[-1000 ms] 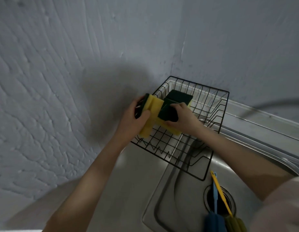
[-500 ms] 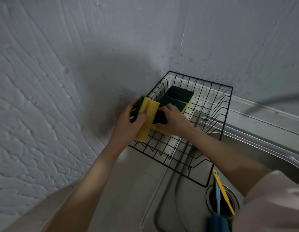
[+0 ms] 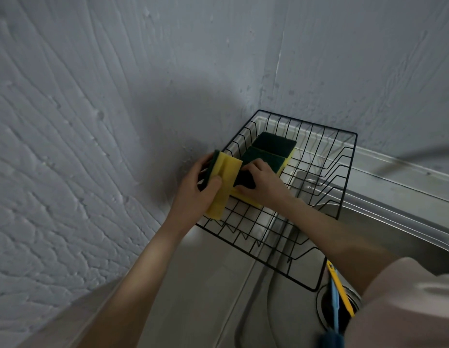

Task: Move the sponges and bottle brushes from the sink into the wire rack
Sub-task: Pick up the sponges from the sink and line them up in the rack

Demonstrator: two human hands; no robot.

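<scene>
A black wire rack (image 3: 344, 177) sits across the sink's left rim in the wall corner. Two yellow-and-green sponges (image 3: 273, 144) lie green side up at its back left. My right hand (image 3: 262, 183) presses a third sponge (image 3: 246, 180) flat onto the rack floor just in front of them. My left hand (image 3: 195, 194) grips two more sponges (image 3: 224, 184) held upright on edge at the rack's left rim. Down in the sink, a yellow-handled brush (image 3: 341, 290) and a blue-handled brush (image 3: 334, 312) lie over the drain, partly hidden by my sleeve.
The steel sink basin (image 3: 288, 320) opens at lower right with its drain (image 3: 326, 305) under the brushes. The steel counter (image 3: 198, 285) runs to the left of it. Textured white walls close in on the left and at the back.
My right hand has lowered its sponge from above the rack down onto the rack floor. My left hand has stayed at the rack's left rim with its sponges.
</scene>
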